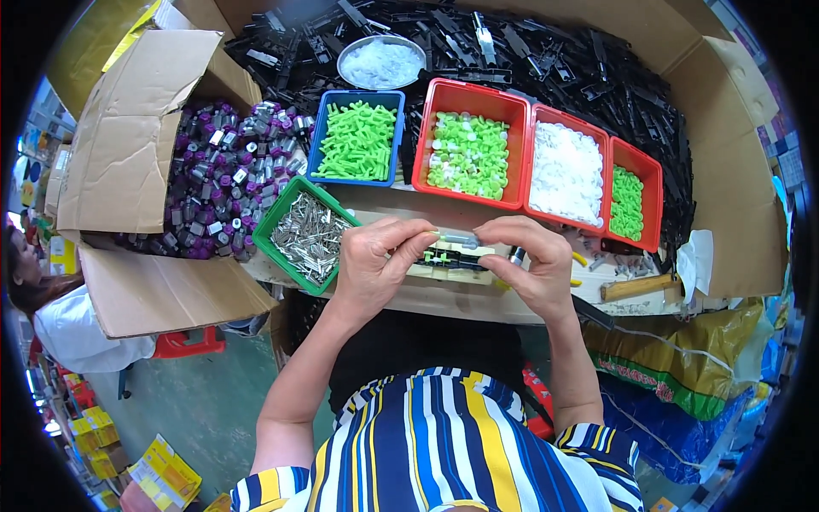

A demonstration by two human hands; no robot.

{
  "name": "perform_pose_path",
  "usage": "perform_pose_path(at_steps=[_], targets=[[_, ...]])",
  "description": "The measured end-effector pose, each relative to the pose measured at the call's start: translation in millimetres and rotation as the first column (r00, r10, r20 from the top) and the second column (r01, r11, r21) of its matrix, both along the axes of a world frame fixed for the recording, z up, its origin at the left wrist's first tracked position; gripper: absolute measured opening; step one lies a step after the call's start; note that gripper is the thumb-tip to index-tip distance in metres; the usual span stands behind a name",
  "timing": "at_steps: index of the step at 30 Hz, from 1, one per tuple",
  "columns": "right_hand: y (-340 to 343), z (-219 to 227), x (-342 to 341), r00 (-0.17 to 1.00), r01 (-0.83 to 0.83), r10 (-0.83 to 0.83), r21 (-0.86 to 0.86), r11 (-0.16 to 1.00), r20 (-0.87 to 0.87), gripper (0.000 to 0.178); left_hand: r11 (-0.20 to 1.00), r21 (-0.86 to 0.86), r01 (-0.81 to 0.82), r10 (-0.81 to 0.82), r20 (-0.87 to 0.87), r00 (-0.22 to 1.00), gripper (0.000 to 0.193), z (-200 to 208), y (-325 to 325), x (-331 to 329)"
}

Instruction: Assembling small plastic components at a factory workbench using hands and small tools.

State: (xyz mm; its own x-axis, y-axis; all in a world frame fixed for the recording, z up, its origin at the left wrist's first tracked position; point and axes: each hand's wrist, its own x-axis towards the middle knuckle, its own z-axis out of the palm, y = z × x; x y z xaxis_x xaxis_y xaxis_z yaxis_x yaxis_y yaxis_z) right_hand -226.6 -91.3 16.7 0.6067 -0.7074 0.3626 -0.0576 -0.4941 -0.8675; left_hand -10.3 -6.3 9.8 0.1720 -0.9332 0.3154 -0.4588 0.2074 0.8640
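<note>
My left hand [372, 260] and my right hand [543, 260] meet over the near edge of the workbench. Between their fingertips lies a small clear plastic tube [458, 240], held level. The left thumb and forefinger pinch its left end, where a bit of light green shows. At its right end the right thumb and fingers are closed. Just below the tube is a black part with green pieces [446, 258], partly hidden by the right fingers. Nearest my left hand is a green bin [271, 218] of small silvery metal pieces.
A blue bin [399, 147] of green sticks stands behind, beside red bins [418, 136] of green and white pieces. An open cardboard box [128, 145] holds purple-and-clear parts [223, 183]. Black parts [597, 77] and a bowl [343, 77] lie farther back. A person [77, 320] sits at left.
</note>
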Motion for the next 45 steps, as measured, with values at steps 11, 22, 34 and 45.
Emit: perform_pose_path(at_steps=[11,22,34,45], targets=[[-3.1,-1.5,-7.0,0.982,-0.026,0.035,0.051,0.998,-0.185,0.027,0.996,-0.086,0.017,-0.005,0.142,0.99,0.013,-7.1,-3.3,-11.3],[1.2,2.6,-2.9,0.955,-0.038,-0.012,-0.164,0.986,-0.297,0.03,0.992,0.122,0.03,-0.018,-0.097,0.995,0.012,-17.3,-0.1,-9.8],[2.5,-0.9,-18.6,0.884,-0.063,-0.11,-0.349,0.935,-0.454,0.027,0.947,-0.321,-0.024,0.203,0.535,0.82,0.027,-31.5,17.9,-6.1],[2.7,-12.7,-21.0,0.859,-0.102,-0.118,-0.393,0.914,-0.498,0.029,0.954,-0.25,0.167,0.054,0.689,0.723,0.038,-65.6,34.6,-18.1]])
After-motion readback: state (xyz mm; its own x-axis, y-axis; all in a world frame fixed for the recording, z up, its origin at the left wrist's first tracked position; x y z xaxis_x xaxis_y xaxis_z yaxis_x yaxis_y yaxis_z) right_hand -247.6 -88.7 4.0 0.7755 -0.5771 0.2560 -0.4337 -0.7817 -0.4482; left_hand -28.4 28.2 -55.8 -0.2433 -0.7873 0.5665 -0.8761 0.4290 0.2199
